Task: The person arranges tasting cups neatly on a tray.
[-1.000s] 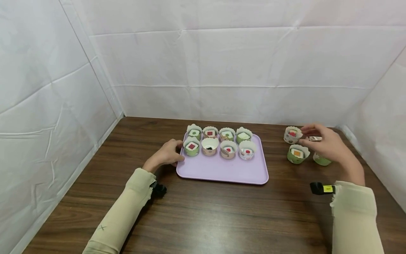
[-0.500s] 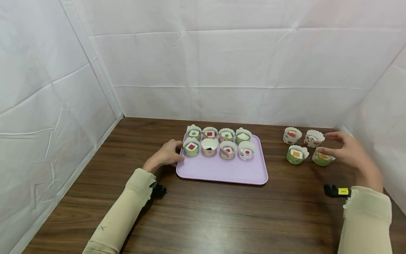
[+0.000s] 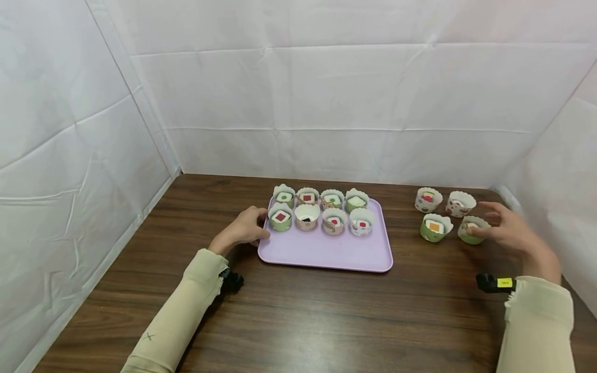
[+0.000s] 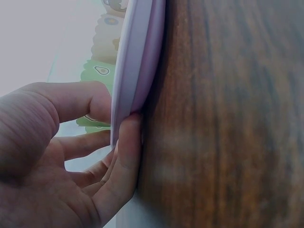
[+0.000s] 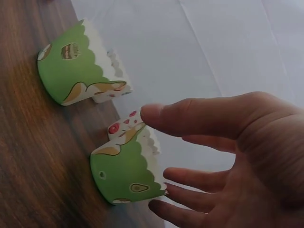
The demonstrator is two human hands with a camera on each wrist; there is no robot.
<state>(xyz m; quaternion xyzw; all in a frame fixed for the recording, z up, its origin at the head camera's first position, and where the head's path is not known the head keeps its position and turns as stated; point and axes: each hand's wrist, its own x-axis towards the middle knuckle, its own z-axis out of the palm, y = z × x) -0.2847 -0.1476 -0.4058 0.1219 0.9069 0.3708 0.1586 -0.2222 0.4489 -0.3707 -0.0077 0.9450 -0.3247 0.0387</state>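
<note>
My left hand grips the left edge of a lilac tray, thumb over the rim and fingers beneath it. Two rows of scalloped paper baking cups stand on the tray, most holding a small white block with a coloured mark. On the right, my right hand is at a green baking cup, its thumb overlapping the rim in the right wrist view. The other fingers of that hand are extended beside the cup, not closed round it.
Left of that cup stands another green baking cup with an orange-marked block. Behind them are two white patterned baking cups. White sheeting walls off the back and sides of the brown wooden table.
My right hand has moved from the back right white cup to the green cup in front of it. That green cup has turned slightly. My left hand stays on the tray.
</note>
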